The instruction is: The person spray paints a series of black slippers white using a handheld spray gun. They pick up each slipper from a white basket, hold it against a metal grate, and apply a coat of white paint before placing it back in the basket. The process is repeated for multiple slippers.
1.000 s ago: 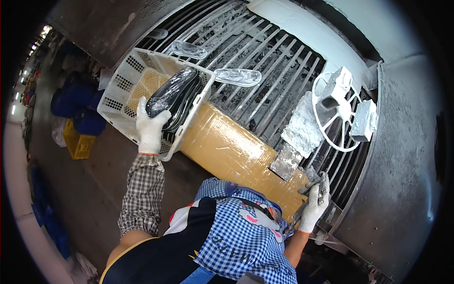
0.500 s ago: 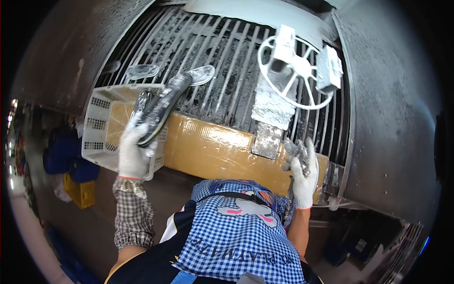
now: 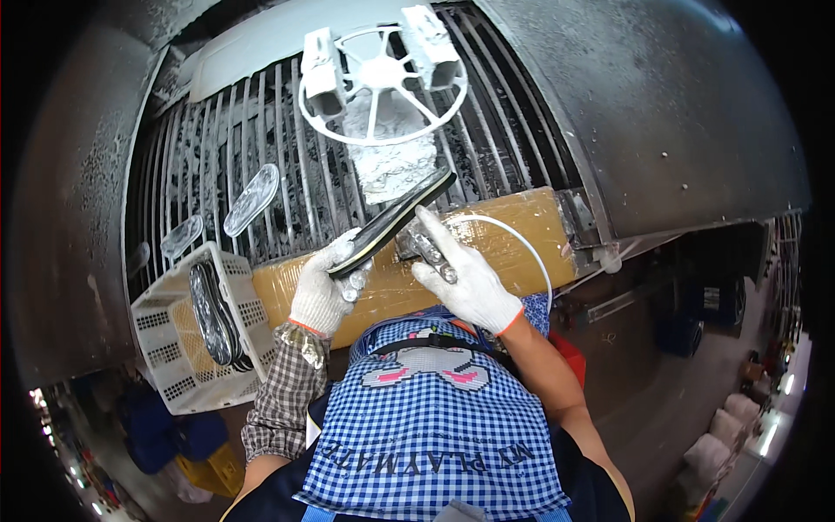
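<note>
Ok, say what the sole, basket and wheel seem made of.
Sole: perhaps rubber or foam, dark, slightly shiny, pale edge stripe. Basket: likely plastic, dull white, moulded slotted walls. Wheel: possibly metal, thin spokes, though matt white coating hides it.

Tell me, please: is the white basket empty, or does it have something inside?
Partly filled: dark soles are stacked inside the white basket, with unfilled space beside them.
</note>
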`<state>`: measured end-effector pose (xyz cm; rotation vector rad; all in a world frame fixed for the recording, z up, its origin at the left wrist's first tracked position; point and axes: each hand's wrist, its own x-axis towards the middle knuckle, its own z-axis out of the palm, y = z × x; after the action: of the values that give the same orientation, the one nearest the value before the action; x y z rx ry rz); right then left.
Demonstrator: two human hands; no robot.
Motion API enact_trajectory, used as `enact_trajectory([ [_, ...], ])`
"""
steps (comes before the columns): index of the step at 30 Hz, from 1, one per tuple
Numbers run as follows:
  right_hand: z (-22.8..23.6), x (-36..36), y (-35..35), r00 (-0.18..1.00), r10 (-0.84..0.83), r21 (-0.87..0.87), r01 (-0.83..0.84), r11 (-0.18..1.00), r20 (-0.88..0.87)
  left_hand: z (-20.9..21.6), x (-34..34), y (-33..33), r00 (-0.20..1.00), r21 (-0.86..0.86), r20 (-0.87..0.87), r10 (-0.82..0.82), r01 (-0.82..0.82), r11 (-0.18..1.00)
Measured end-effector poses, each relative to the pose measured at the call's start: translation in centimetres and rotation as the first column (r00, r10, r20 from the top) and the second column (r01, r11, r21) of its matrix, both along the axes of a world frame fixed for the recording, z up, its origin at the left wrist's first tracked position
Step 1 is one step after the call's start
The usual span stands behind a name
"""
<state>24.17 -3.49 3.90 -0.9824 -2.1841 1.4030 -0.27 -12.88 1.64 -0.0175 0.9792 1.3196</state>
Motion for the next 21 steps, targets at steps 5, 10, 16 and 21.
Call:
enact_trajectory([
  [5, 0.6, -0.2, 0.4, 0.997, -0.030, -0.029, 0.032, 0.999, 0.078, 0.2, 0.1, 0.9, 0.996, 0.052, -0.044, -0.083, 0.085, 0.995],
  [10, 0.9, -0.7, 0.0, 0.995, 0.052, -0.026, -0.050, 0.998, 0.083, 0.0, -0.2, 1.7, 0.996, 0.064, -0.033, -0.088, 0.090, 0.994],
  [16, 1.5, -1.1, -0.6, 0.991, 0.122, -0.046, -0.120, 0.992, 0.045, 0.0, -0.3, 2.0, 0.994, 0.057, -0.047, -0.103, 0.106, 0.993],
  [21, 0.8, -0.6, 0.6, 1.000, -0.011, -0.034, 0.012, 0.999, 0.015, 0.5, -0.1, 2.2, 0.991, 0.059, -0.075, -0.113, 0.118, 0.991],
])
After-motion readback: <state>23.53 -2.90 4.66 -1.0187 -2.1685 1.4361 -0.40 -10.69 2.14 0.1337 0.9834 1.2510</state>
